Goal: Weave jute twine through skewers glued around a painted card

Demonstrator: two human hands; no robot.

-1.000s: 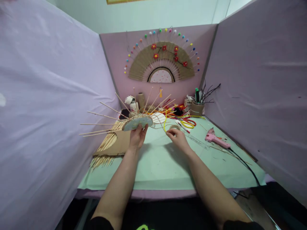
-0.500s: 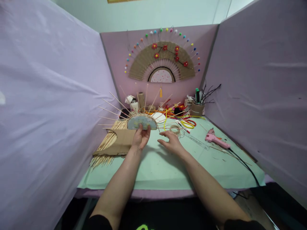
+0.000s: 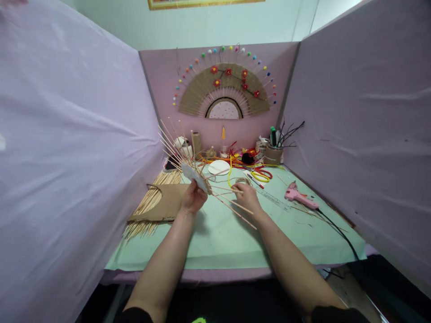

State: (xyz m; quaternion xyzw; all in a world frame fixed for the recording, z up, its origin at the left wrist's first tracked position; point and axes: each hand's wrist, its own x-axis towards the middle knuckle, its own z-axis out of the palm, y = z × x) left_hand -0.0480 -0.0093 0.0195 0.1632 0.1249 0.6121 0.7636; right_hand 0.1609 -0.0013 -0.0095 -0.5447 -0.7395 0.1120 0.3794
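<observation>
My left hand [image 3: 194, 198] grips a half-round fan base [image 3: 195, 176] by its lower edge, thumb on the pale grey face. The base is tilted, its right end toward me. Thin wooden sticks [image 3: 232, 204] fan out from its rim, some pointing up to the left, others toward my right forearm. Twine runs among the sticks along the rim. My right hand [image 3: 247, 197] is closed beside the right-hand sticks, its fingertips pinching what looks like the twine [image 3: 220, 181]; the fingers partly hide it.
Cut cardboard [image 3: 171, 202] lies over a bundle of sticks [image 3: 141, 224] on the left. Scissors [image 3: 261, 175], a pen [image 3: 256, 181], a clear ruler [image 3: 272, 198] and a pink glue gun [image 3: 299, 196] with a cord are on the right. A finished fan [image 3: 225, 85] hangs behind.
The fan base has turned from facing me level to tilted, its right-hand sticks swinging down toward me. My right hand has moved slightly right and its spread fingers have closed.
</observation>
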